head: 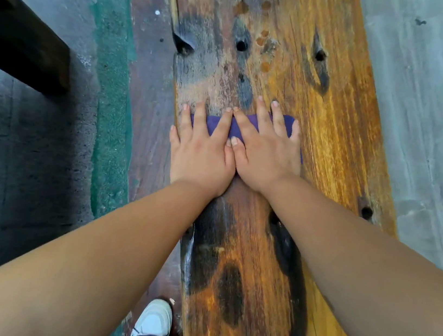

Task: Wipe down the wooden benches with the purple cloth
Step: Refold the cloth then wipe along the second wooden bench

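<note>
Centre of frame: left hand [202, 153] and right hand [267, 148], fingers spread flat, press the purple cloth [244, 128] onto the bench [335, 121]. Best kept flat under even pressure, stroking along the grain.

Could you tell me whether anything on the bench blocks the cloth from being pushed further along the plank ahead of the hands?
Nothing visible does. The left hand and right hand press flat on the purple cloth, and the wooden bench ahead holds only stains, knots and small holes.
</note>
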A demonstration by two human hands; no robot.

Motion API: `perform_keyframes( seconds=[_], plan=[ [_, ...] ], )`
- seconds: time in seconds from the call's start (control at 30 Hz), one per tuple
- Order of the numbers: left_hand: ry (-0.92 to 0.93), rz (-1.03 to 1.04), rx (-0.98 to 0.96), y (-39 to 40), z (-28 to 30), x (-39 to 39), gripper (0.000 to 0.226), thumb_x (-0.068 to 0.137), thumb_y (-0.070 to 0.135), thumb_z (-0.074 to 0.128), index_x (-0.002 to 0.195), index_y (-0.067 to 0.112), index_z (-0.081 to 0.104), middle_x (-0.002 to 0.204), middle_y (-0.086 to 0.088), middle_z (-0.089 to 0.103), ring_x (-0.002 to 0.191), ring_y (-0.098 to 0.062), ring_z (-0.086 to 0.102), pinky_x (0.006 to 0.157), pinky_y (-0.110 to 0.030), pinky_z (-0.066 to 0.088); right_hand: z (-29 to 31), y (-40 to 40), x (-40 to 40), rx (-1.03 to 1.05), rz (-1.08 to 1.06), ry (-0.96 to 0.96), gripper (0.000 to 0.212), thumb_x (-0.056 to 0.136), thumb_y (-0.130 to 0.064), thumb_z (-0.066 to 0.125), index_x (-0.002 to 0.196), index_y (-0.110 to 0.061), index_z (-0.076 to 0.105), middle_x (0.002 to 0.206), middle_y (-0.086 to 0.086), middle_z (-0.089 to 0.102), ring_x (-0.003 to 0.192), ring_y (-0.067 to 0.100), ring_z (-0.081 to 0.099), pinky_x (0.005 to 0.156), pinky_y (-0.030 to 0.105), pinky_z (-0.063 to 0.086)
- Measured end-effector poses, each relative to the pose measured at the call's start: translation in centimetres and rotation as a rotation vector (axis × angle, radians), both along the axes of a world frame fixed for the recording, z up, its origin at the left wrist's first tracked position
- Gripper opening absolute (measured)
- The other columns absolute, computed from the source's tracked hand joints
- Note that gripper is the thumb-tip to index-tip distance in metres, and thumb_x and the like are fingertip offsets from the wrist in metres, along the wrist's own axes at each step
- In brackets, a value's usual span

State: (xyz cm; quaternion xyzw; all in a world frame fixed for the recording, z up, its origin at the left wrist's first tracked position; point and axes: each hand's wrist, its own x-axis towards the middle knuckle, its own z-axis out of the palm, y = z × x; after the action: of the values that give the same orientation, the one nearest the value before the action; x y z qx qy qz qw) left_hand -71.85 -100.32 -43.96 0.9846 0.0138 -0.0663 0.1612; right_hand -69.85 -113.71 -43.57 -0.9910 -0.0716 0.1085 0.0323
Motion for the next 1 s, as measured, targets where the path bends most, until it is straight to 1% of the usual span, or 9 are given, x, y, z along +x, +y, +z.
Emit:
perform_keyframes(
  seconds=[0.2,0.3,0.43,0.6,0.8,1.0],
  plan=[
    [0.000,0.008,0.012,0.1,-0.3,4.1,0.059,0.092,0.045,0.027,0.151,0.037,0.024,0.163,-0.012,0.009,0.148,-0.035,0.002,0.114,-0.060,0.008,0.0,0.1,4.1,0.017,0.009,-0.031,0.060,0.093,-0.054,0.015,0.152,-0.040,0.018,0.165,0.004,0.008,0.150,0.029,0.004,0.115,0.062,0.010],
    [-0.007,0.023,0.024,0.2,-0.3,7.1,0.059,0.094,0.044,0.027,0.152,0.036,0.022,0.163,-0.012,0.008,0.149,-0.035,0.000,0.115,-0.060,0.007,-0.2,0.3,7.5,0.015,0.038,-0.036,0.059,0.095,-0.054,0.016,0.152,-0.040,0.016,0.165,0.004,0.008,0.150,0.028,0.003,0.115,0.061,0.009],
    [-0.023,-0.005,0.036,1.0,-0.4,11.5,0.058,0.094,0.044,0.026,0.152,0.038,0.021,0.164,-0.011,0.006,0.149,-0.034,-0.001,0.116,-0.058,0.004,-0.5,0.8,11.6,0.016,0.025,-0.056,0.059,0.095,-0.054,0.015,0.152,-0.040,0.016,0.165,0.005,0.008,0.151,0.028,0.003,0.115,0.062,0.009],
    [-0.052,-0.023,0.035,1.6,-0.4,16.1,0.058,0.094,0.043,0.026,0.151,0.037,0.024,0.163,-0.011,0.007,0.149,-0.034,-0.001,0.117,-0.055,0.004,-0.6,1.3,16.2,0.030,0.008,-0.070,0.059,0.095,-0.054,0.017,0.152,-0.041,0.018,0.165,0.003,0.008,0.151,0.028,0.002,0.115,0.061,0.008],
    [-0.085,-0.025,0.067,2.4,-0.6,21.5,0.058,0.093,0.041,0.027,0.151,0.035,0.026,0.162,-0.015,0.010,0.149,-0.036,0.001,0.118,-0.052,0.004,-0.8,1.8,22.0,0.038,0.050,-0.077,0.058,0.095,-0.054,0.020,0.151,-0.042,0.019,0.165,0.002,0.007,0.151,0.026,0.003,0.115,0.060,0.008],
    [-0.087,-0.023,0.072,2.8,-0.7,25.1,0.059,0.093,0.042,0.026,0.151,0.035,0.026,0.162,-0.016,0.012,0.148,-0.038,0.004,0.118,-0.052,0.007,-0.7,2.1,25.7,0.046,0.074,-0.077,0.058,0.095,-0.054,0.020,0.152,-0.040,0.019,0.165,0.001,0.008,0.151,0.025,0.003,0.116,0.059,0.007]
  ],
)
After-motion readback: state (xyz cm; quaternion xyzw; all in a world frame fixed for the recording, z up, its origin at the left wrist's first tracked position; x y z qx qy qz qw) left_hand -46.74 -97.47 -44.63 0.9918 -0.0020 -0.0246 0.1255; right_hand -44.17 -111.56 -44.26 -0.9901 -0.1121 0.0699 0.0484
